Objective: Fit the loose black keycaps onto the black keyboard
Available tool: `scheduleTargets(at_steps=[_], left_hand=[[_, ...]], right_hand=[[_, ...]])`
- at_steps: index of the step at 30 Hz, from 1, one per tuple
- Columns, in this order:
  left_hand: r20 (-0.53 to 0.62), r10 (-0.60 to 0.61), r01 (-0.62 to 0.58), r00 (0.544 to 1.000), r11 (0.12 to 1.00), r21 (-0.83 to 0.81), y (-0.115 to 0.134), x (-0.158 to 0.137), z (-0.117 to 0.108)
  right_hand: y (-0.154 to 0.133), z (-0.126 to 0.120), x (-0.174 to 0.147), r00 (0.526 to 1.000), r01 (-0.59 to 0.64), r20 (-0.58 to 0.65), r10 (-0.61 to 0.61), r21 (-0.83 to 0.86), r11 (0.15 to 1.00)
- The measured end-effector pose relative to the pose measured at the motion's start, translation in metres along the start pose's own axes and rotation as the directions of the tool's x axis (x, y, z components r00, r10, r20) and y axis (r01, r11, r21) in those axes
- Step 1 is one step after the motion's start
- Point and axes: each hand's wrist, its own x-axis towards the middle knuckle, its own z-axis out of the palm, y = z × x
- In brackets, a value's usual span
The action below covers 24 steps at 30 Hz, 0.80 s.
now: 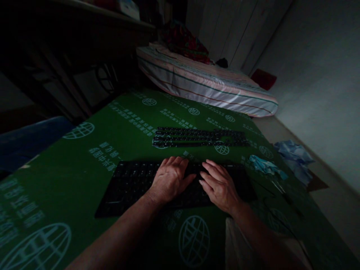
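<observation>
A black keyboard (pixel 123 189) lies on the green printed table cover. Across its middle rests my left hand (pixel 170 176), fingers laid over the far part of the keys and thumb stretched to the right. My right hand (pixel 221 185) is on the keyboard's right half, its fingers spread and pointing left. Neither hand holds anything that I can see. Beyond the keyboard, loose black keycaps (pixel 182 133) lie in several rows on the cover. The light is dim, so single keys under the hands are hard to make out.
On the right of the green table cover (pixel 135 138) lie a light-blue cloth (pixel 267 167), a slim tool (pixel 287 195) and a dark cable (pixel 284 221). A bed with a striped sheet (pixel 208 88) stands behind. To the left is a dark table (pixel 112 18).
</observation>
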Motion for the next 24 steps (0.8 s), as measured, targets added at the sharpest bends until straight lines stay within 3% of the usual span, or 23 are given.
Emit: scheduleTargets(at_steps=[13, 20, 24], left_hand=[[-0.002, -0.011, 0.011, 1.000, 1.000, 0.016, 0.000, 0.002, 0.001], [-0.006, 0.010, -0.010, 1.000, 1.000, 0.015, -0.002, 0.001, 0.002], [-0.008, 0.014, -0.014, 1.000, 1.000, 0.023, -0.003, 0.000, 0.003]], right_hand=[[0.000, -0.001, 0.001, 1.000, -0.018, -0.008, 0.018, -0.024, 1.000], [0.007, 0.002, -0.001, 0.976, -0.085, -0.196, 0.093, 0.051, 0.995], [0.011, 0.006, -0.003, 0.969, -0.085, -0.225, 0.101, 0.078, 0.993]])
